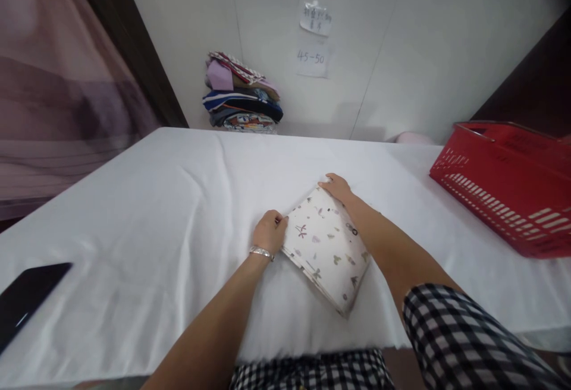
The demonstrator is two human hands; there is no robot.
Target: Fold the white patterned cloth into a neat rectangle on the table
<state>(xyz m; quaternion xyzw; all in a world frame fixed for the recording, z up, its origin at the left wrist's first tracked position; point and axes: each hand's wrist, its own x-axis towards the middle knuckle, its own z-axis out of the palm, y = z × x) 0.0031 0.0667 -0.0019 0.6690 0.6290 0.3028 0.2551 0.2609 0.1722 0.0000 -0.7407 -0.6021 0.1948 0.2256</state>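
Note:
A folded white cloth (328,241) printed with small leaves and sprigs lies on the white-covered table, turned so that one corner points toward me. Its layered edges show along the near left side. My left hand (270,230), with a silver bracelet at the wrist, pinches the left corner between thumb and fingers. At the far corner, my right hand (336,186) grips the cloth with its fingers bent over the edge. My right forearm passes over the cloth's right side and hides part of it.
A red plastic basket (504,188) stands at the table's right end. Folded clothes (243,96) are stacked beyond the far edge against the wall. A dark flat device (33,295) lies at the near left. Paper notes (312,60) hang on the wall, and a pinkish curtain (66,81) hangs at left.

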